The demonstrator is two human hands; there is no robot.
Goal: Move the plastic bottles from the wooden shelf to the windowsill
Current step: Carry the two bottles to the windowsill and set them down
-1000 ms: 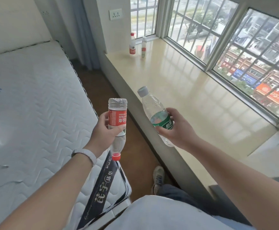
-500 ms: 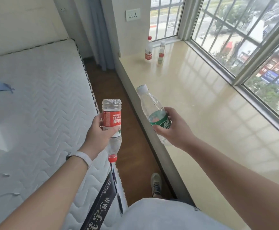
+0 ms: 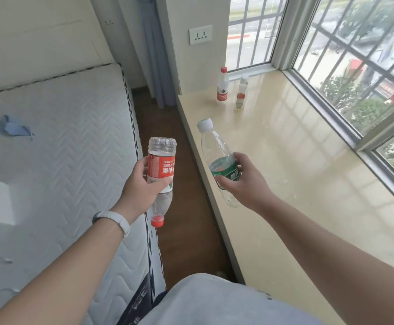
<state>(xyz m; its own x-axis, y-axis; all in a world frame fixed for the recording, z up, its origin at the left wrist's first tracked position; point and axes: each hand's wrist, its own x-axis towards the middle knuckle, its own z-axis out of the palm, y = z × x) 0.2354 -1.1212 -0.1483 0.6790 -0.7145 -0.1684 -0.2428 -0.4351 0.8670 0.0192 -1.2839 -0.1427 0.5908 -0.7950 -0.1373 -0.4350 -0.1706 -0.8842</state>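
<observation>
Head camera.

Reader: What does each hand hold?

Describer: The left hand [image 3: 139, 186], with a white wristband [image 3: 116, 219] on its wrist, wraps fingers and thumb round a red-labelled water bottle [image 3: 161, 170]. The bottle is upside down, its red cap [image 3: 157, 222] pointing at the brown floor [image 3: 182, 231] beside a white quilted mattress [image 3: 62, 148]. The right hand [image 3: 242, 184] grips a green-labelled water bottle [image 3: 221, 165] round the label. This bottle is tilted, its white cap [image 3: 204, 125] pointing up and away.

Reader: Where are those two bottles relative to the windowsill?

Describer: The green-labelled one is at the near edge of the glossy beige windowsill [image 3: 296, 160]. The red-labelled one is left of it, between sill and mattress.

Reader: Is anything on the sill?

Describer: Two plastic bottles stand upright at its far end, just beside each other: a red-capped bottle [image 3: 223, 86] and, to its right, a slimmer clear bottle [image 3: 241, 92]. A wall socket [image 3: 200, 34] sits above them, and a barred window [image 3: 355, 55] runs along the sill's right side.

Reader: And on the mattress?

Describer: A crumpled blue cloth [image 3: 8, 127].
</observation>
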